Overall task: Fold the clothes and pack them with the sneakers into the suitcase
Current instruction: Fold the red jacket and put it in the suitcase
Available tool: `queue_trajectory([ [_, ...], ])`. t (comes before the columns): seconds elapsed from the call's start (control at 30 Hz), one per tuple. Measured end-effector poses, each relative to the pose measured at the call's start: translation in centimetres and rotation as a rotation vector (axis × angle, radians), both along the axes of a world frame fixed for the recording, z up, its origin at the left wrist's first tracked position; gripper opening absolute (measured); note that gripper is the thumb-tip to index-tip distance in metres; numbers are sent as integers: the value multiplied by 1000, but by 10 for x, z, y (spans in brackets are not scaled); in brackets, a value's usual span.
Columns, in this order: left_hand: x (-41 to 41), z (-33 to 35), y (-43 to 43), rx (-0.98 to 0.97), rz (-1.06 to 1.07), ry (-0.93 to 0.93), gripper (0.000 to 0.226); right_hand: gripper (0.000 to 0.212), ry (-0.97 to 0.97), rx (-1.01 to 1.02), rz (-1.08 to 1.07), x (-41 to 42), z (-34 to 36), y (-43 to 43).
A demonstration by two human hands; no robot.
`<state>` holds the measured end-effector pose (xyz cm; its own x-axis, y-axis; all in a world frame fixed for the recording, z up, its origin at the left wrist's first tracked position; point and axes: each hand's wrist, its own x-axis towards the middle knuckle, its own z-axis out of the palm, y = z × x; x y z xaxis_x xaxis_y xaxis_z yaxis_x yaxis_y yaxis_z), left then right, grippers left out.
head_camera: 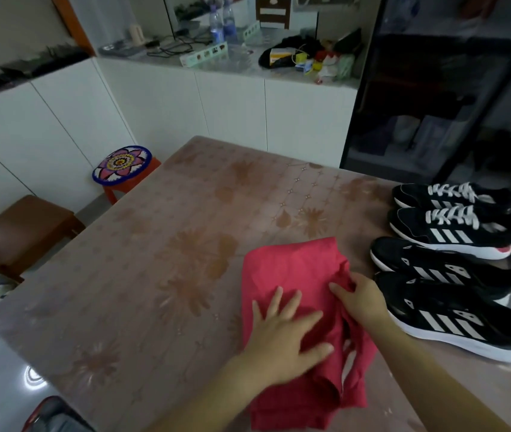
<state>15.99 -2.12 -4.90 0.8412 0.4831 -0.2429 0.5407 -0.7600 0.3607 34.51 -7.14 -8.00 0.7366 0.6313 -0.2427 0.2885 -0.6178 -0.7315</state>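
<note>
A red garment lies partly folded on the table, near its front right. My left hand rests flat on the cloth with fingers spread. My right hand pinches a bunched fold at the garment's right edge. Several black sneakers with white stripes stand in a row at the table's right side, the nearest one just right of my right wrist and another farther back. At the bottom left, a red-rimmed corner that may be the suitcase peeks into view.
A brown chair and a stool with a flower-pattern seat stand left of the table. White cabinets with a cluttered counter run along the back. A dark glass-front cabinet stands at the right.
</note>
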Motion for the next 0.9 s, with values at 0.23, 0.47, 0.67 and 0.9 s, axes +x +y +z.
queue_trajectory([
  [0.23,20,-34,-28,71,62,169,104,83,-192,-130,85,-21,-3,-24],
  [0.47,34,-47,-18,65,36,184,92,100,-285,-336,334,-29,-43,-40],
  [0.67,45,-25,35,380,-47,-8,56,86,-345,-339,282,-36,-35,-46],
  [0.9,62,-57,73,384,-143,157,67,72,-466,-361,400,-65,-37,-66],
])
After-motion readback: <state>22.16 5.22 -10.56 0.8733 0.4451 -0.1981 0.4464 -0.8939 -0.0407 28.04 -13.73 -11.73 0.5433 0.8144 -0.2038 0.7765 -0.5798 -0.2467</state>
